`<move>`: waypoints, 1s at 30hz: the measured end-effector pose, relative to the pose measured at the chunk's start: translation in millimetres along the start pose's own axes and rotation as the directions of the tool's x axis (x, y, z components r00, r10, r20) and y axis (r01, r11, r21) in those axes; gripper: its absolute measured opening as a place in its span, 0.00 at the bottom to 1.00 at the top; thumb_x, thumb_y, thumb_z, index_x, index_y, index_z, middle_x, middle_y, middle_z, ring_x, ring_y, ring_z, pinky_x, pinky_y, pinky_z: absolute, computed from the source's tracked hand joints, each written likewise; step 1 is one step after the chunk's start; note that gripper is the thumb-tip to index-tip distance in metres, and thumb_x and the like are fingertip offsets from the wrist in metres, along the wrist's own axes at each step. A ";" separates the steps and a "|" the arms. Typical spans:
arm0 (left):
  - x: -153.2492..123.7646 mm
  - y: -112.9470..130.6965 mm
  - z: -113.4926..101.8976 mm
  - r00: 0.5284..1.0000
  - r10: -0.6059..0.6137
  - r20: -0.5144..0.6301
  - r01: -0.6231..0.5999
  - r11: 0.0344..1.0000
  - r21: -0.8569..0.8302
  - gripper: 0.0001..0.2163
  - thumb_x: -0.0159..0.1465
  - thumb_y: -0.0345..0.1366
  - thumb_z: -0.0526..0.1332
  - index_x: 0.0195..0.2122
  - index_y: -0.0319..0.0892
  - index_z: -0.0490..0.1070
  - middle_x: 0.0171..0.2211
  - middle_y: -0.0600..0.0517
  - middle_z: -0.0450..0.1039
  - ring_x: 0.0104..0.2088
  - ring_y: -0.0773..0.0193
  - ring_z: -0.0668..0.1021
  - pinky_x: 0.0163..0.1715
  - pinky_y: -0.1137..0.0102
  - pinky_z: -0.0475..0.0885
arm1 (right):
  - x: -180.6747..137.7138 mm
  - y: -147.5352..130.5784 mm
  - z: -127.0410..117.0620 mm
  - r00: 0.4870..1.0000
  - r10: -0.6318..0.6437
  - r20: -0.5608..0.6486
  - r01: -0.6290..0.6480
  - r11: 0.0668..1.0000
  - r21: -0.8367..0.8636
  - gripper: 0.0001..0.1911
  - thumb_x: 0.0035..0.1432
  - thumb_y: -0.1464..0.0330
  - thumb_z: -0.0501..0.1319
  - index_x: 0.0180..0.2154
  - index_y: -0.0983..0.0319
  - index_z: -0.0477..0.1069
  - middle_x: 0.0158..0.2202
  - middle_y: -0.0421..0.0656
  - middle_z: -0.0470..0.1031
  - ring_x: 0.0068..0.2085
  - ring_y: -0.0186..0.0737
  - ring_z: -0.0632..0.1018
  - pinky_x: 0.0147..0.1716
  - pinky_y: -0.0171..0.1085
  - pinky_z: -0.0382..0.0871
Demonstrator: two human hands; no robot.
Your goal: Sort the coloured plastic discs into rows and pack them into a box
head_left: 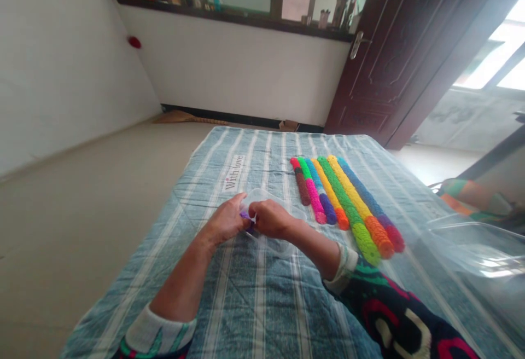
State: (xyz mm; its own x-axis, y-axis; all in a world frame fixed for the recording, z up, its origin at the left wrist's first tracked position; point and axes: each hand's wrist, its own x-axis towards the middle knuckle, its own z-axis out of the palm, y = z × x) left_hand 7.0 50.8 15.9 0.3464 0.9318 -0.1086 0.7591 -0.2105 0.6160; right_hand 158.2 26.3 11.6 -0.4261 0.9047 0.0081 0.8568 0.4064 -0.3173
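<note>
Both hands meet over a clear plastic container (287,248) on the cloth-covered table. My left hand (226,220) is curled, with its thumb raised, around small purple pieces (245,215) at the container's left side. Close against it, my right hand (271,219) is closed with bent fingers; its fingertips are hidden, and what they pinch cannot be made out. To the right lie several rows of small bright discs packed face to face, among them a green row (342,192), a yellow row (353,194) and a blue row (361,184).
A striped blue-grey cloth (246,304) with "With love" lettering (234,174) covers the table. A larger clear plastic box (484,244) stands at the right edge. Beyond are a wall, a window sill (246,18) with bottles, and a dark red door (394,47).
</note>
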 end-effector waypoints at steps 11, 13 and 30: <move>-0.4 -2.0 0.8 0.999 -0.030 0.023 0.030 0.999 -0.012 0.38 0.47 0.31 0.60 0.62 0.33 0.56 0.48 0.42 0.74 0.48 0.56 0.77 0.47 0.71 0.71 | -36.1 88.0 -67.7 0.926 0.291 -0.242 -0.324 0.940 -0.110 0.10 0.55 0.73 0.60 0.39 0.59 0.76 0.40 0.45 0.73 0.42 0.43 0.74 0.37 0.37 0.64; 0.1 -1.9 1.4 1.000 -0.028 0.015 0.028 1.000 -0.002 0.39 0.47 0.30 0.60 0.63 0.33 0.56 0.49 0.43 0.74 0.48 0.57 0.77 0.47 0.72 0.70 | -39.1 104.0 -62.9 0.938 0.285 -0.197 -0.313 0.941 -0.129 0.14 0.50 0.73 0.65 0.41 0.60 0.76 0.42 0.46 0.72 0.44 0.45 0.73 0.40 0.39 0.64; -1.2 -2.6 0.3 1.000 -0.013 0.019 0.013 1.000 -0.005 0.38 0.47 0.31 0.60 0.62 0.33 0.56 0.46 0.44 0.75 0.45 0.56 0.78 0.45 0.69 0.71 | -32.2 129.0 -44.2 0.967 0.251 -0.046 -0.255 0.949 -0.185 0.18 0.48 0.68 0.70 0.42 0.64 0.75 0.45 0.49 0.69 0.50 0.51 0.69 0.46 0.43 0.61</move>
State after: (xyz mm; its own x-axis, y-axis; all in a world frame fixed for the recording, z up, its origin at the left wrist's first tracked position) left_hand 4.7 50.2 14.2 0.3474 0.9284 -0.1316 0.7607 -0.1970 0.6184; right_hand 295.3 55.3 12.3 -0.1835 0.9826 -0.0279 0.9756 0.1785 -0.1279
